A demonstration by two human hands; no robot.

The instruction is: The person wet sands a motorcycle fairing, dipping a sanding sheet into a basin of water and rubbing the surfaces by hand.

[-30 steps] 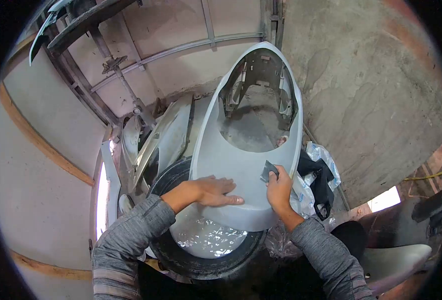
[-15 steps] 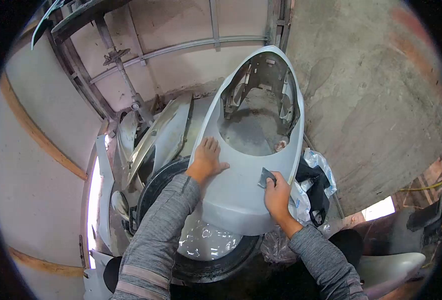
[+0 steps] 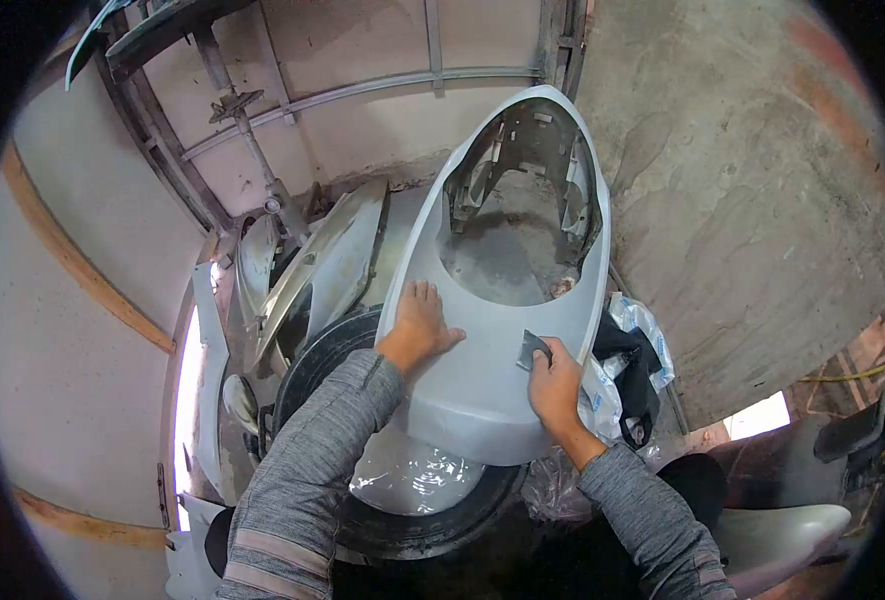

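Observation:
A pale grey, curved scooter body panel (image 3: 472,370) with a large oval opening leans over a black tub (image 3: 327,360). Water (image 3: 417,475) with bright reflections shows in the tub below the panel's lower end. My left hand (image 3: 422,328) lies flat on the panel's left side, fingers stretched out and thumb apart. On the right side, my right hand (image 3: 554,385) pinches a small dark grey piece of sandpaper (image 3: 531,349) against the surface. Part of the sandpaper is hidden under my fingers.
Several other body panels (image 3: 332,255) lean at the left behind the tub. A metal stand (image 3: 247,140) rises there. At the right are a black cloth (image 3: 634,375), plastic bags (image 3: 557,490) and a worn grey board (image 3: 742,220). A pale panel (image 3: 782,545) lies lower right.
The panel has shifted very slightly upward in view, and the water's reflections have changed. My left hand stays flat on it; my right hand keeps the sandpaper at nearly the same spot.

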